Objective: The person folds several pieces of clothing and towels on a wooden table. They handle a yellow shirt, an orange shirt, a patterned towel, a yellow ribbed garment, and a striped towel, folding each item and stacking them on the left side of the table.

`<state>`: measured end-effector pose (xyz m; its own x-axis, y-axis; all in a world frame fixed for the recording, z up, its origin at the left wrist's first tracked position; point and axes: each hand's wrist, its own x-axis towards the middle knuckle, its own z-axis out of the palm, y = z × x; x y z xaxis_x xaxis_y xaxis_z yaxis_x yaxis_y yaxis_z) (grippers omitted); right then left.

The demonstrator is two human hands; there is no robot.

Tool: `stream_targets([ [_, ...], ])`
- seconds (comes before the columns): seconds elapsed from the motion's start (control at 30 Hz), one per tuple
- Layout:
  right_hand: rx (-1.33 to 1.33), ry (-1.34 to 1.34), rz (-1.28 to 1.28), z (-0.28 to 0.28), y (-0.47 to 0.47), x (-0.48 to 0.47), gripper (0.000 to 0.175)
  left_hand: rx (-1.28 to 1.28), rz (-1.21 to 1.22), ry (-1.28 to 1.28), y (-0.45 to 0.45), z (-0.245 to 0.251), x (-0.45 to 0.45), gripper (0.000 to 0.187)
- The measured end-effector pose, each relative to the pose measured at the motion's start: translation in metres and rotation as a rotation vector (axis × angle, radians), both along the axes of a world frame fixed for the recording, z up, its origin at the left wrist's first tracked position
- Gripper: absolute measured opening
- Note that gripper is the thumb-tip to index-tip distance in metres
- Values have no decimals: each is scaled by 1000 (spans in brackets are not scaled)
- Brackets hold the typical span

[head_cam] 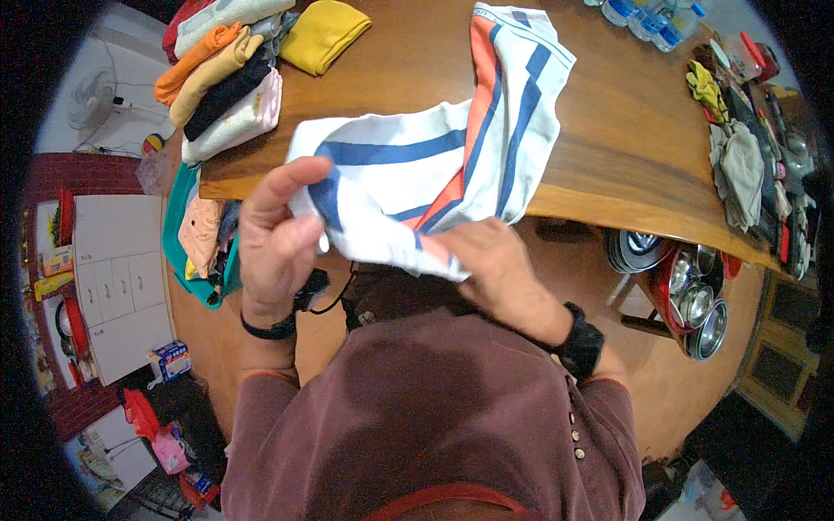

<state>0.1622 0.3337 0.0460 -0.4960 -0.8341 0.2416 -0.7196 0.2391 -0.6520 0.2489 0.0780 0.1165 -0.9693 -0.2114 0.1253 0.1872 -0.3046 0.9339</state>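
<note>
A white striped cloth (391,150) with navy and coral bands lies partly spread and twisted on the wooden table. Its near edge is lifted over the table's front edge, towards my body. My right hand (492,260) grips a bunched corner of it. At the cloth's left end is my left hand (277,228), index finger and thumb apart, with cloth between or just behind them. Blur hides whether those fingers pinch it. Dark bands circle both wrists.
Folded clothes (225,84) are stacked at the table's left, beside a folded yellow cloth (324,36). A teal basket (176,241) holding clothes stands below. Water bottles (651,26), grey gloves (739,172) and assorted tools sit to the right. Metal bowls (697,306) are under the table's right side.
</note>
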Motion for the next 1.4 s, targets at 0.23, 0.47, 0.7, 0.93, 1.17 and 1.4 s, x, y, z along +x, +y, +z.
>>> stream_targets([
  [0.23, -49, -361, -391, 20, 80, -40, 22, -899, -37, -48, -14, -2, -1, 66],
  [0.47, 55, -284, -418, 68, 101, -60, 17, -1118, -71, 5, -27, -12, -3, 25],
  [0.7, 209, -177, -9, 133, 141, -8, 30, -1167, -231, 425, -32, 56, 38, 24],
  [0.93, -261, -176, 616, 150, 176, 0, 36, -439, -1181, 812, -23, 72, 57, 24],
  [1.17, -205, -166, -233, 100, 132, -133, 28, -1004, -30, -88, -70, 38, -66, 25],
  [1.4, -359, 1147, -1199, 199, 156, -171, 27, -969, 1419, 893, -115, 170, -96, 32],
])
